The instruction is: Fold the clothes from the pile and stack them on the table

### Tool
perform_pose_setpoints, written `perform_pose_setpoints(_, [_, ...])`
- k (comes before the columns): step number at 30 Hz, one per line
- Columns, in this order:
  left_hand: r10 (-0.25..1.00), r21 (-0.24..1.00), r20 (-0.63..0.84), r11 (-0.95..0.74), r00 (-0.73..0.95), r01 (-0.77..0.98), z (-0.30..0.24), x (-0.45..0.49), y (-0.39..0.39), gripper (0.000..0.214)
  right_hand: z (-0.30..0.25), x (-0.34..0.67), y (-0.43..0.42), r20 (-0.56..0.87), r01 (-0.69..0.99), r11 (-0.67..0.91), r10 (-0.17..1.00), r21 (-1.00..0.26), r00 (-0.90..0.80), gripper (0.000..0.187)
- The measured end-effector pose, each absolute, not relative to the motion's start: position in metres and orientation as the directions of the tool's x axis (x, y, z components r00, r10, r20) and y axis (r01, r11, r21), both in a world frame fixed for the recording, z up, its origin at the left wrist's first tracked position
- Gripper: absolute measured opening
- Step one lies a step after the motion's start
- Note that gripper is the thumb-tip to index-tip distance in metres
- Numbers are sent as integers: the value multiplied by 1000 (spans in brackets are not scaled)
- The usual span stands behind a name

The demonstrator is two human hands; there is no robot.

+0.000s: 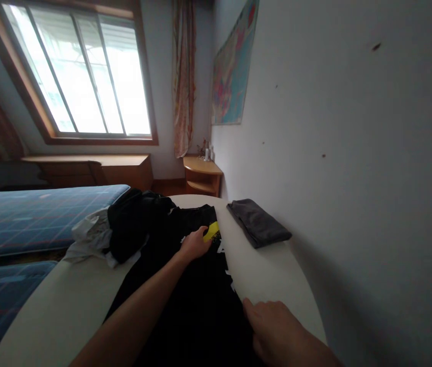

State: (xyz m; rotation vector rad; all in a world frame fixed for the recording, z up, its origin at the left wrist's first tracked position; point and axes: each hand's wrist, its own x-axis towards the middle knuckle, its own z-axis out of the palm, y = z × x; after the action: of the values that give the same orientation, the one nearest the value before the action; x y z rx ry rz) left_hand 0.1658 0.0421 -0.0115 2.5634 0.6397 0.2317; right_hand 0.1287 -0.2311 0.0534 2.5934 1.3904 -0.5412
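A black shirt [196,300] with a yellow patch and white print along its right edge lies stretched lengthwise over the pale round table. My left hand [196,243] is closed on the cloth beside the yellow patch, towards the far end. Nearer to me, my right hand [271,323] is closed at the shirt's right edge, its curled fingers partly hiding what they grip. To the right of the shirt, apart from both hands, lies a folded dark grey garment [259,224].
Rumpled black clothing [133,219] and a crumpled light grey cloth [91,234] lie at the table's [74,300] left rim. Blue plaid mattresses [40,216] stand to the left. A white wall [353,204] closes off the right. A small wooden corner shelf [204,165] stands behind.
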Motion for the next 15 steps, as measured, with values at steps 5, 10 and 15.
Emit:
perform_pose_setpoints(5, [491,550,74,-746,868,375,-18,168,46,49,69,109,-240,-263,839,-472,875,-270,408,57])
perform_pose_setpoints(10, [513,608,126,-716,849,342,-17,175,55,42,85,82,-229,-96,750,-361,923,-554,373,57])
perform_pose_setpoints(15, [496,598,140,-732,857,326,-18,169,58,39,64,68,-202,-313,717,-375,922,-588,226,69])
